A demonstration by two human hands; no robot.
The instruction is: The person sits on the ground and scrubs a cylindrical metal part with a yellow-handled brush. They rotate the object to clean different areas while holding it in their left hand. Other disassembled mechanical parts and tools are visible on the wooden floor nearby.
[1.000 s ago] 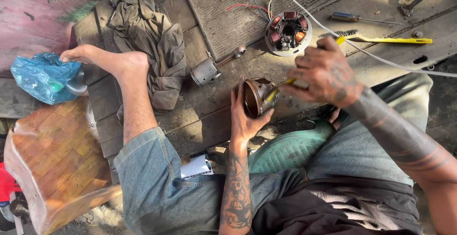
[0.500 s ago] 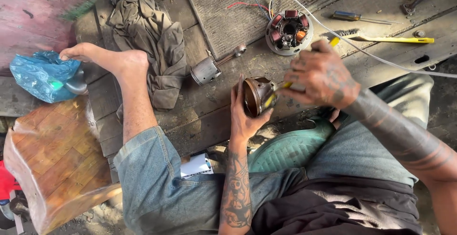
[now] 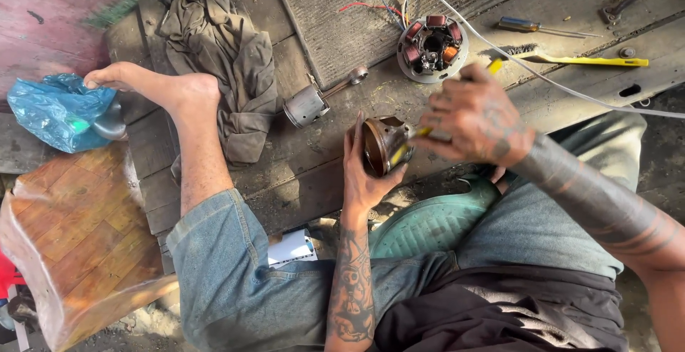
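**Two hands on one rusty rotor cup**

Nearest the camera, the person sat in jeans on a green plastic seat (image 3: 428,227), one bare foot (image 3: 160,88) stretched out over the planks. The left hand (image 3: 364,174) cradled a single brown flywheel rotor (image 3: 382,145), tilted on its side. The right hand (image 3: 474,120) was clenched round a yellow-handled tool (image 3: 407,144) whose tip reached into the rotor's open mouth.

Just beyond lay one piston with its connecting rod (image 3: 314,101), and one grey rag (image 3: 228,59) beside the foot. Farther off sat one stator plate (image 3: 432,47) with coloured wires, one yellow wire brush (image 3: 585,58), one screwdriver (image 3: 531,27), and a blue plastic bag (image 3: 53,109) at the toes.

Since half a second before, both hands had kept their grips and nothing on the planks had shifted.
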